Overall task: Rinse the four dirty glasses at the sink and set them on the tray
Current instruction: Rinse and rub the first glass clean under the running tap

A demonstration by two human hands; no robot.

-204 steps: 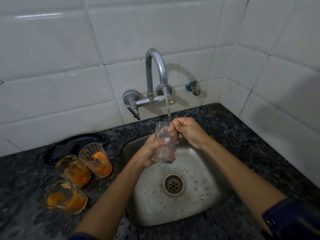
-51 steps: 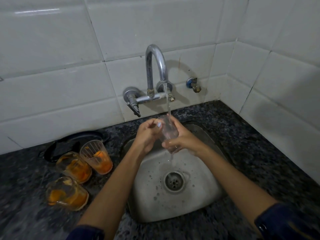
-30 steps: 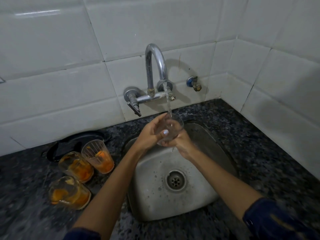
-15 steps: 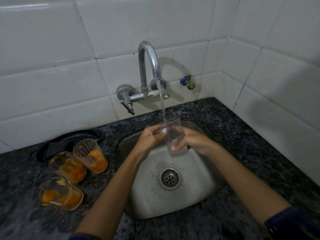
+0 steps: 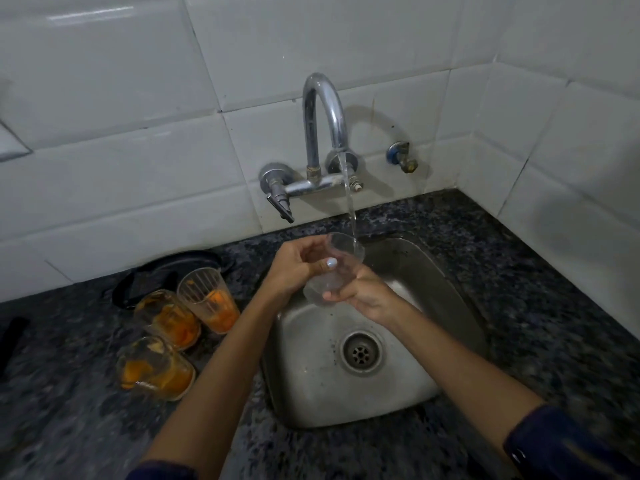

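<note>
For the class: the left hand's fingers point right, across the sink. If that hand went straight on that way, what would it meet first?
The clear glass: the left hand already touches it. Beyond lies the right hand, though depth is hard to judge.

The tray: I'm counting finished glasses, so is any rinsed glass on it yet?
No. The black tray holds no glass; three orange-stained glasses stand on the counter in front of it.
</note>
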